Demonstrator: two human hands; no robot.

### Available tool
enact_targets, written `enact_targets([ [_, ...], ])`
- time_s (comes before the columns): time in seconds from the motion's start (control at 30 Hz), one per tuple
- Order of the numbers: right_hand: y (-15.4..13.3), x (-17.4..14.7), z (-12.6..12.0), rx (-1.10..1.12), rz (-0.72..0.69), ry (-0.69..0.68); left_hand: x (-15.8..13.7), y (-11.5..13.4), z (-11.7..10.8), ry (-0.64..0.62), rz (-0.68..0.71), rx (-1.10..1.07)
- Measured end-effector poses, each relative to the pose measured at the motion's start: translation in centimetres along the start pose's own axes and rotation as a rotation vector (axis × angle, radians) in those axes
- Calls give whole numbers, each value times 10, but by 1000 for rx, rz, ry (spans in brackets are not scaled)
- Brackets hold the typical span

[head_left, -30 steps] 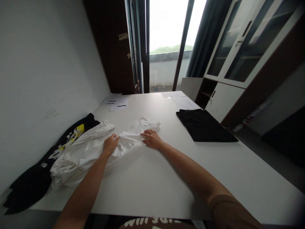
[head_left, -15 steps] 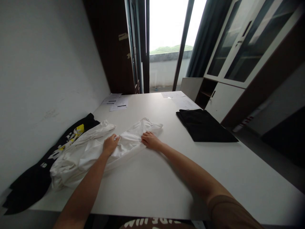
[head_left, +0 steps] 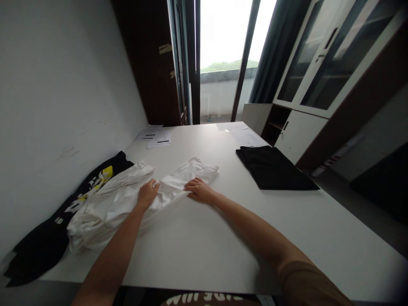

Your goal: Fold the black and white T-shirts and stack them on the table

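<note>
A thin, crumpled white garment [head_left: 124, 202] lies across the left half of the table; its exact kind I cannot make out. My left hand [head_left: 148, 193] is closed on a bunched fold near its middle, thumb pressed to the fingers. On the garment's right part rests my right hand [head_left: 200, 190], its fingers stretched out over the near edge of the cloth. One end of the garment spreads just beyond those fingers. The undersides of both hands are hidden.
A black garment with yellow and white print [head_left: 60, 219] lies along the wall, partly under the white one. Folded black cloth [head_left: 277, 168] sits on the white table [head_left: 204, 255] at right. Papers [head_left: 159, 138] lie at the far left, more sheets [head_left: 245, 136] at the far right.
My right hand has slid slightly left along the cloth, and its fingers have straightened. My left hand keeps its hold in the same place.
</note>
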State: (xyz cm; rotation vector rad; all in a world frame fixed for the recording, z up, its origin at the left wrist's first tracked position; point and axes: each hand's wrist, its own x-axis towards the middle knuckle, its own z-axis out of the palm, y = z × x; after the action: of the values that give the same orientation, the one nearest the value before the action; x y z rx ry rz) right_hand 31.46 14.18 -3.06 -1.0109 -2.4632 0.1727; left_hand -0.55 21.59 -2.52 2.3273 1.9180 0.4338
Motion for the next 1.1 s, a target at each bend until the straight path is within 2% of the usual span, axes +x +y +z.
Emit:
enact_targets([
  [0.27, 22, -5, -3, -114, 147, 58, 2, -18, -40, -196, -43, 31],
  [0.5, 48, -17, -15, -164, 545, 184, -6, -24, -49, -257, 83, 134],
  [0.6, 51, -19, -17, -184, 659, 221, -10, -18, -48, -306, 156, 132],
  [0.7, 49, -20, -17, -201, 706, 254, -13, -8, -51, -357, 220, 86],
  [0.8, 49, -19, -18, -230, 770, 312, -20, 9, -64, -439, 259, -8],
  [0.87, 50, -20, -20, -241, 831, 323, -27, 23, -78, -552, 303, -132],
  [0.97, 53, -21, -23, -213, 871, 270, -42, 50, -96, -775, 419, -428],
  [1.1, 55, -22, -23, -168, 871, 262, -59, 81, -94, -953, 544, -682],
])
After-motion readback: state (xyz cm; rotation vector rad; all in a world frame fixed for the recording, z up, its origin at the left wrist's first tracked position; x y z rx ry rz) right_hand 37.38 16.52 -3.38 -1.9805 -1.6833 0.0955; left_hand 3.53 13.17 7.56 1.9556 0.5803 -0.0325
